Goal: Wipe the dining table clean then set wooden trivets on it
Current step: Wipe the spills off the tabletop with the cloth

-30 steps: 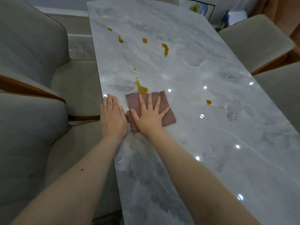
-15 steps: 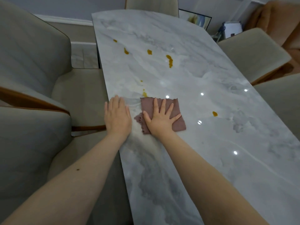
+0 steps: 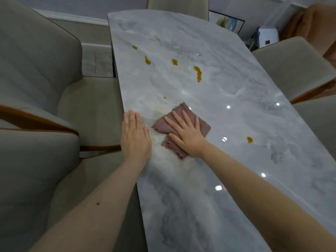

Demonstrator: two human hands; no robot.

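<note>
- Left hand (image 3: 135, 137): flat, fingers straight, palm down on table (image 3: 209, 188) at its left edge, holding nothing.
- Cloth (image 3: 203, 127): just right of left hand, apart from it, under right hand.
- Right hand (image 3: 187, 134): fingers spread, pressing cloth flat.
- Spills (image 3: 197, 73): beyond cloth.

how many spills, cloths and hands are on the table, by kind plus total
Orange-yellow spills: 6, the largest, one off to the right
Pink cloth: 1
Hands: 2, left hand flat on the marble table, right hand pressing the cloth
Total: 9
</note>
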